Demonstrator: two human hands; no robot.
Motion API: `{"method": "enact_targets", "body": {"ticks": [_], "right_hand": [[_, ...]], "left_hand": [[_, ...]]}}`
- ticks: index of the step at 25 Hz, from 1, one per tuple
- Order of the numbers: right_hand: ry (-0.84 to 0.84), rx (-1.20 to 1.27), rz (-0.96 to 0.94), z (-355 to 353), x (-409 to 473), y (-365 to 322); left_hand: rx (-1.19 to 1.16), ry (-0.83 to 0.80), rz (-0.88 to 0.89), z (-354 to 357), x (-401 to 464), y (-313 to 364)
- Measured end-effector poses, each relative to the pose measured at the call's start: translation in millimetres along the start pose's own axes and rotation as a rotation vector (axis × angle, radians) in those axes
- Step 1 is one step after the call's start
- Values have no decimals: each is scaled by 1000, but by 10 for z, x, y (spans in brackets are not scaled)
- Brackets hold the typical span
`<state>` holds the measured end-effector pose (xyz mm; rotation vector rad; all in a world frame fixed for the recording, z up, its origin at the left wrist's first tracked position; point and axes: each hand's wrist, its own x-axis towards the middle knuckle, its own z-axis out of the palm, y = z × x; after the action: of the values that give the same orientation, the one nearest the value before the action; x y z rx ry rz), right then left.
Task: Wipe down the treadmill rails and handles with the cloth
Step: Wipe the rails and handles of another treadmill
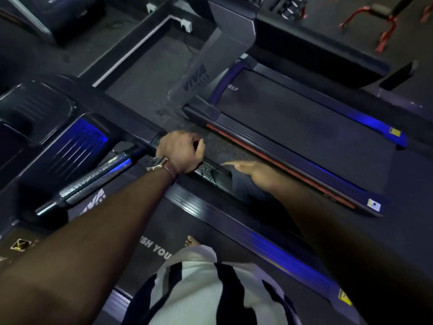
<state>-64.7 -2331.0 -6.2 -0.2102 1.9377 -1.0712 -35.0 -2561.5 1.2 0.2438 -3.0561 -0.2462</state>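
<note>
Dim gym floor [145, 73] fills upper frame, a second treadmill [304, 127] at right. Centre, the left hand [181, 151] clenches the handrail [210, 171]; the right hand [255, 172], fingers extended, rests on a dark cloth [243, 186] just beside it.

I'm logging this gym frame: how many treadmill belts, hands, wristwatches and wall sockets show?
Black treadmill belts: 2
Hands: 2 (left hand gripping the black textured handrail, right hand with straight fingers)
Silver wristwatch with brown strap: 1
White wall sockets: 2
Total: 7
</note>
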Motion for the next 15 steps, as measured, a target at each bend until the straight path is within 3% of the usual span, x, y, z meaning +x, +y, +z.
{"method": "enact_targets", "body": {"ticks": [2, 4, 7, 11, 15], "right_hand": [[7, -11, -43, -69, -167, 113], [-12, -203, -44, -82, -146, 87], [-146, -115, -219, 97, -67, -106], [-35, -667, -628, -76, -510, 241], [100, -820, -556, 179, -218, -16]], "left_hand": [[-10, -7, -16, 6, 25, 5], [-21, -6, -39, 3, 22, 13], [-12, 3, -55, 47, 10, -2], [42, 78, -103, 40, 11, 14], [108, 70, -190, 57, 6, 34]]}}
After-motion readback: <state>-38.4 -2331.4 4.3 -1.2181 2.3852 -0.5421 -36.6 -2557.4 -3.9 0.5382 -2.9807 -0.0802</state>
